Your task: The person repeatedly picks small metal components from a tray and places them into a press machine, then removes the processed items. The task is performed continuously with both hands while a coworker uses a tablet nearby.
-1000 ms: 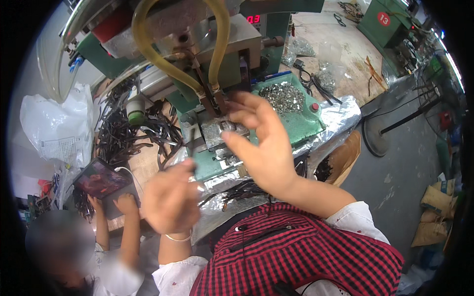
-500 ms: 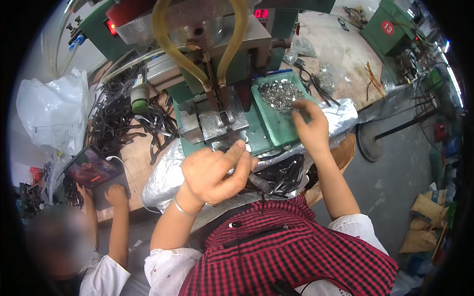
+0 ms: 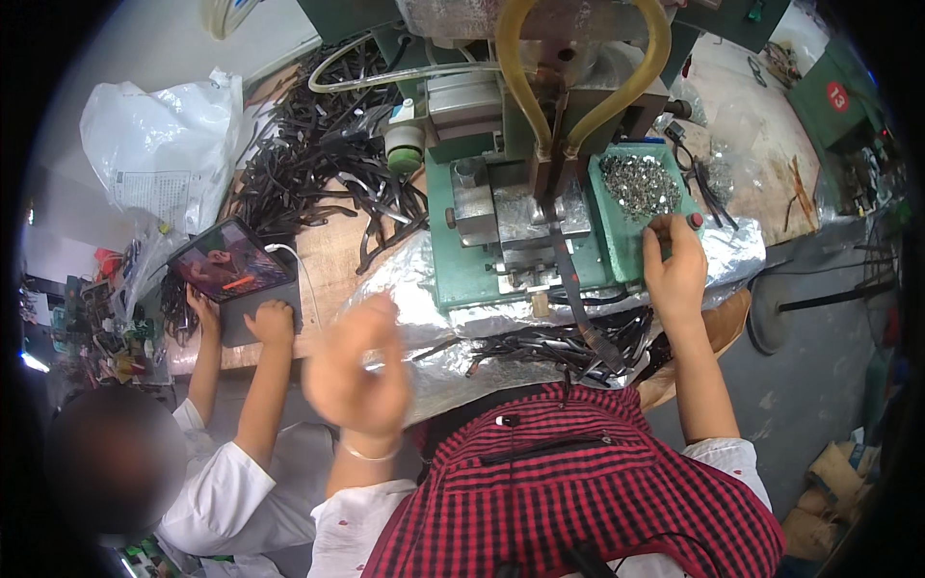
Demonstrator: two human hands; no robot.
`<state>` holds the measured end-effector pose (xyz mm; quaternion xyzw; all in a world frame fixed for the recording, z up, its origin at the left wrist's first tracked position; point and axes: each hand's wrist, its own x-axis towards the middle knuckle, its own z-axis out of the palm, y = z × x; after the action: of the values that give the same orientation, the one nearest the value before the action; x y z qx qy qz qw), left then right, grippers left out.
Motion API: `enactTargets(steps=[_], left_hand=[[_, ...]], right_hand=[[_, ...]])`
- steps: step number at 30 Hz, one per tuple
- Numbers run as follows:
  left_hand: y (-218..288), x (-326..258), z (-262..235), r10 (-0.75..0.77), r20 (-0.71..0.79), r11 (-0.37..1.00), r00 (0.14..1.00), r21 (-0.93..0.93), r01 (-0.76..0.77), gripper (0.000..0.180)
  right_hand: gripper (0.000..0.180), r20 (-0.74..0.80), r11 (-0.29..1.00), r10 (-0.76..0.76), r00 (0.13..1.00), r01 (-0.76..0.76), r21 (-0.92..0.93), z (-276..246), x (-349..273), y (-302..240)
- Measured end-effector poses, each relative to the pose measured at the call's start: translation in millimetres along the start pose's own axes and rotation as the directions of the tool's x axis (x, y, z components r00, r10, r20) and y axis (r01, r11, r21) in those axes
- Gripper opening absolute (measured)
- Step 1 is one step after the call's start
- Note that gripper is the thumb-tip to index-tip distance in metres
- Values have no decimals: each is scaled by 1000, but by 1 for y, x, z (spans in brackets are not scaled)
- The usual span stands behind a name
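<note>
My left hand point(image 3: 361, 371) is smeared by motion in front of the foil-covered bench edge, apart from the machine; its fingers cannot be read. My right hand point(image 3: 676, 270) is at the right side of a green tray point(image 3: 621, 252), fingers curled in beside a heap of small metal pieces point(image 3: 638, 188). Whatever its fingertips hold, if anything, is too small to make out. A dark strap point(image 3: 570, 279) runs from the metal fixture point(image 3: 520, 217) under the press head point(image 3: 547, 178) down toward a bundle of black straps point(image 3: 540, 349) by my apron.
A heap of black straps point(image 3: 308, 164) covers the bench on the left, near a white plastic bag point(image 3: 164, 144). Another person's hands point(image 3: 270, 323) are by a tablet point(image 3: 226, 260). A red knob point(image 3: 696, 221) shows beside my right hand. Pliers point(image 3: 800, 188) lie at far right.
My left hand has left the fixture and moved left toward me. A dark strap now shows hanging from the fixture. My right hand's fingers have drawn closer together by the tray. The view has shifted.
</note>
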<state>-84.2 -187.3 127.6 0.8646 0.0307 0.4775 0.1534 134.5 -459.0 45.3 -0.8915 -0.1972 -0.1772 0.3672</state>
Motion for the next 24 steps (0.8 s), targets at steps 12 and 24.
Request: enactTargets(steps=[12, 24], left_hand=[[-135, -28, 81, -366, 339, 884, 866, 416, 211, 18], [-255, -42, 68, -542, 301, 834, 784, 77, 547, 23]], right_hand=[[14, -101, 984, 32, 994, -14, 180, 6, 9, -4], [13, -172, 847, -275, 946, 323, 423, -27, 35, -93]])
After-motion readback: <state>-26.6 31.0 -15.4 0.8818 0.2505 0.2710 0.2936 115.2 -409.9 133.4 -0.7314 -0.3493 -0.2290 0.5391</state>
